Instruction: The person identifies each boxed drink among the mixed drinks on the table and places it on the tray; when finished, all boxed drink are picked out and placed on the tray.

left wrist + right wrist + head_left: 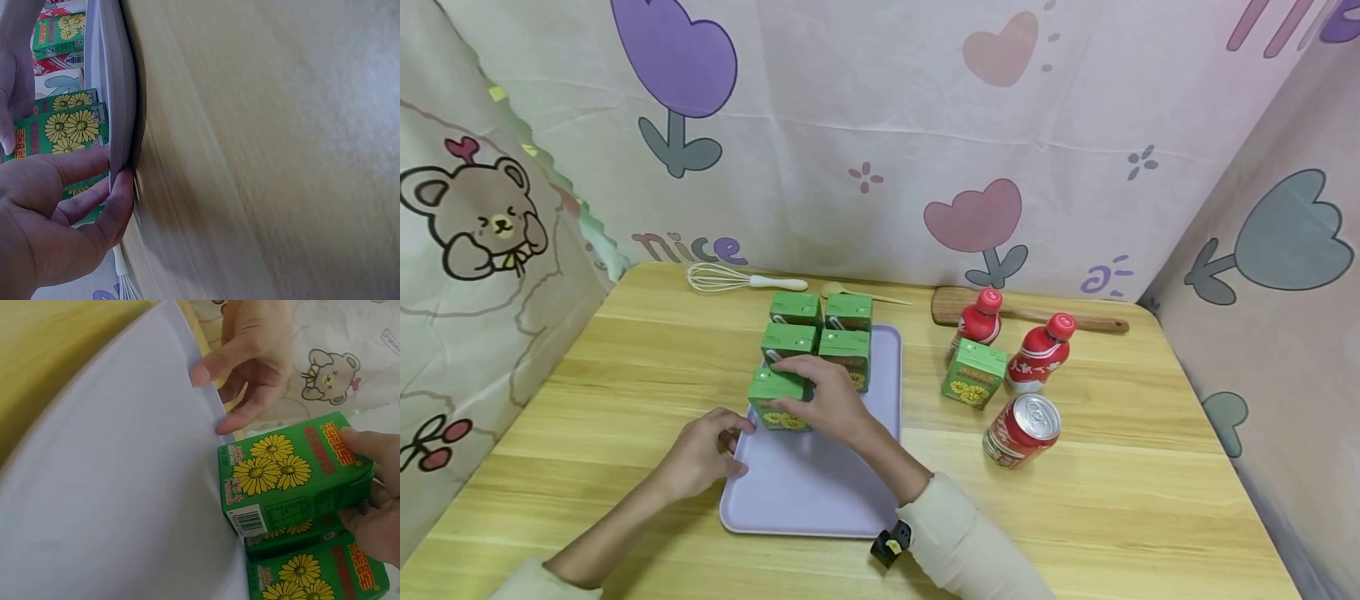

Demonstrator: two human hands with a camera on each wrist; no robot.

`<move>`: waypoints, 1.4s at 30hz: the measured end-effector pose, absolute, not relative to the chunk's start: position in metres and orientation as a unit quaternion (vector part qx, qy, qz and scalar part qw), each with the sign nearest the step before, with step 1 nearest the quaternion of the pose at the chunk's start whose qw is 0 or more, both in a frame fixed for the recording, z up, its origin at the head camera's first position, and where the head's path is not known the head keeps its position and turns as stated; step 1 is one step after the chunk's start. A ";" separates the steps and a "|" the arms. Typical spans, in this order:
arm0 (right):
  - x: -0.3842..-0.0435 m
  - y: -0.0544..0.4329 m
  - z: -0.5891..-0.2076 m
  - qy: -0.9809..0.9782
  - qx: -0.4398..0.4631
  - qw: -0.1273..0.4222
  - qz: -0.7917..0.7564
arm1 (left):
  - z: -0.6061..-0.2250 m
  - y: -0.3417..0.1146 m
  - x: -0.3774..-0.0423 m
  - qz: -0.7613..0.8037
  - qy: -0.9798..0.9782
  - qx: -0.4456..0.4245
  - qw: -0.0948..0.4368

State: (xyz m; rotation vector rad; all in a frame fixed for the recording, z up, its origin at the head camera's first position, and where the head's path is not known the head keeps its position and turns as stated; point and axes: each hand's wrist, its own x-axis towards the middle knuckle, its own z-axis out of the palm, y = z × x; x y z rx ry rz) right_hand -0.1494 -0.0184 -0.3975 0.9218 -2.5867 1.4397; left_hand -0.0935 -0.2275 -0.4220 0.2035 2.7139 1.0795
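My right hand [831, 402] grips the nearest green drink carton [773, 387] at the tray's left side, thumb and fingers on opposite sides of it. In the right wrist view this carton [294, 465] shows yellow flowers and a barcode. Several more green cartons [846, 342] stand behind it in two columns at the far end of the lilac tray [820, 492]. My left hand [696, 454] pinches the tray's left rim. In the left wrist view its fingers hold that rim [119, 94] from both sides.
Right of the tray stand another green carton [973, 375], two red bottles [1041, 354] and a red can [1022, 432]. Along the back lie a whisk [748, 280], a thin wooden utensil [865, 293] and a wooden spatula [951, 307]. Printed cloth hangs around the table.
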 end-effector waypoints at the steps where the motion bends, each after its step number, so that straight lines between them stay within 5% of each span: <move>1: -0.150 -0.019 -0.398 -0.836 0.295 0.020 0.463 | -0.422 -0.228 -0.093 0.367 0.922 0.069 0.108; 22: -0.142 -0.011 -0.382 -0.851 0.302 0.024 0.428 | -0.423 -0.229 -0.095 0.362 0.924 0.062 0.107; 42: -0.132 0.118 -0.351 -0.891 0.215 0.076 0.394 | -0.423 -0.226 -0.094 0.367 0.923 0.047 0.111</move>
